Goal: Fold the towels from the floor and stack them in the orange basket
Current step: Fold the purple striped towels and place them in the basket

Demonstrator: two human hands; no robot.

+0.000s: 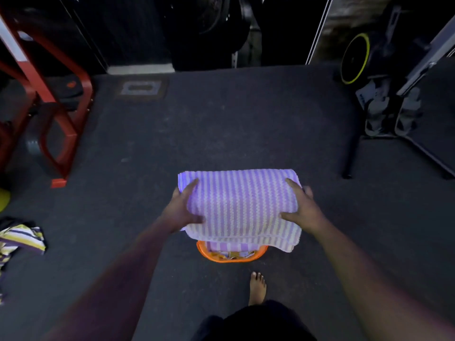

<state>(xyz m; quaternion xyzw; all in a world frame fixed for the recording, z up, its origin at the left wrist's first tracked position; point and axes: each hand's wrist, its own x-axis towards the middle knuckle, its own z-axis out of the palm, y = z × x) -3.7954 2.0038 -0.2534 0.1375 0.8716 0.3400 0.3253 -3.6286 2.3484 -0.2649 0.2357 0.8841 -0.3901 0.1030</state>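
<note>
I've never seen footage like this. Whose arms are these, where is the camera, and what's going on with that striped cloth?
No machine here: a person wears a camera on the head, looking down at their own arms. The left hand and right hand grip the sides of a folded purple-and-white striped towel over an orange basket, which already holds striped cloth. A crumpled striped towel lies on the dark floor at left. A bare foot shows below; red metal frame stands at left.

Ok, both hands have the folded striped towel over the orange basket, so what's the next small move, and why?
Probably lower it straight down and let go. The folded striped towel is gripped at its sides by the left hand and right hand, above the orange basket, which already holds folded cloth. Another towel waits on the floor.
</note>
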